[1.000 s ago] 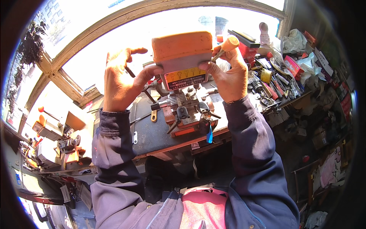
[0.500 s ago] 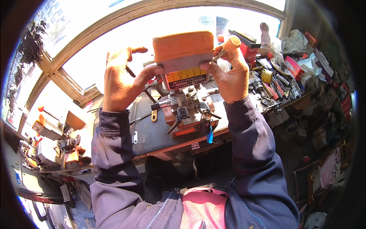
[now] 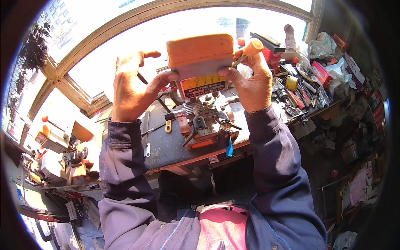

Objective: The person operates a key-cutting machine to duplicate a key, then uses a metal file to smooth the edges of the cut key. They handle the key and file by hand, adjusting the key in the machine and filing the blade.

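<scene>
A key cutting machine (image 3: 200,52) with an orange and grey housing stands on the bench before me. The thumb of my left hand (image 3: 131,89) rests against the housing's left side; its fingers are spread, with the index finger stretched toward the machine. A thin dark rod shows beside that thumb. My right hand (image 3: 256,85) has its thumb at the housing's right side, and its fingers are closed round a short tool with a rounded orange handle (image 3: 253,47) and metal shaft. Dark-headed keys (image 3: 200,122) and a blue tag (image 3: 229,148) hang at the machine's front.
Hand tools (image 3: 298,93) and plastic bags crowd the bench at right, beside a red box (image 3: 273,56). Another small machine (image 3: 75,157) stands at left. A flat tool with an orange handle (image 3: 168,126) lies on the dark mat (image 3: 164,143). Wood-framed windows rise behind.
</scene>
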`<state>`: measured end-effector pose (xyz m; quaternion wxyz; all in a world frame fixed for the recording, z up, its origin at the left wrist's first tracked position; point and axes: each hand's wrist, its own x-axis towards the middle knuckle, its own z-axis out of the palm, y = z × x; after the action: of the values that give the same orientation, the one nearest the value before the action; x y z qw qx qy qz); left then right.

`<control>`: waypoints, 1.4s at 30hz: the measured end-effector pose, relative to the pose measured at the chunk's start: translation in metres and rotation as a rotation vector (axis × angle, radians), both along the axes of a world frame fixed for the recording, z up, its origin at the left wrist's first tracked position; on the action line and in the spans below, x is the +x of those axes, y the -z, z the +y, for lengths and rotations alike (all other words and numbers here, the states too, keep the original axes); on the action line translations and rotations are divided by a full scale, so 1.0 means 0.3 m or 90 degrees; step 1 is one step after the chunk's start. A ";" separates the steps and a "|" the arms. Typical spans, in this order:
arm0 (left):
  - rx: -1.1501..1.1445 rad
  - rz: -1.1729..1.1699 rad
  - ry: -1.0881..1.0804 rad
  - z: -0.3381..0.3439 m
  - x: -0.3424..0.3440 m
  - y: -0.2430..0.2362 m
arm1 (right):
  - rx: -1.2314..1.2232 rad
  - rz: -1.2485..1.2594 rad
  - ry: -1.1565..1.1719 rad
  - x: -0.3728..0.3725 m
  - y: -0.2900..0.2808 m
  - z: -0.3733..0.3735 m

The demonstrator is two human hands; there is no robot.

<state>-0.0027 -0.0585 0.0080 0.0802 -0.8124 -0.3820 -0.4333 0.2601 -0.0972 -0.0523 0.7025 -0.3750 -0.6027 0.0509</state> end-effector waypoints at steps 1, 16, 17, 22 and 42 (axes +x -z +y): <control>-0.002 -0.002 0.002 0.001 -0.001 0.000 | -0.001 0.001 -0.001 0.000 0.000 0.000; 0.003 0.022 0.033 0.015 -0.005 -0.012 | 0.001 0.003 0.004 -0.003 -0.001 -0.004; 0.003 0.022 0.033 0.016 -0.006 -0.013 | 0.002 0.000 0.005 -0.003 -0.001 -0.003; -0.013 0.020 0.039 0.019 -0.007 -0.011 | -0.002 0.005 0.005 -0.004 -0.001 -0.006; -0.008 0.005 0.058 0.036 -0.010 -0.006 | -0.005 -0.004 0.021 -0.004 -0.002 -0.004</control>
<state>-0.0058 -0.0477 0.0099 0.0567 -0.8310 -0.3469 -0.4312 0.2587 -0.0985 -0.0517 0.6998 -0.3875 -0.5987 0.0403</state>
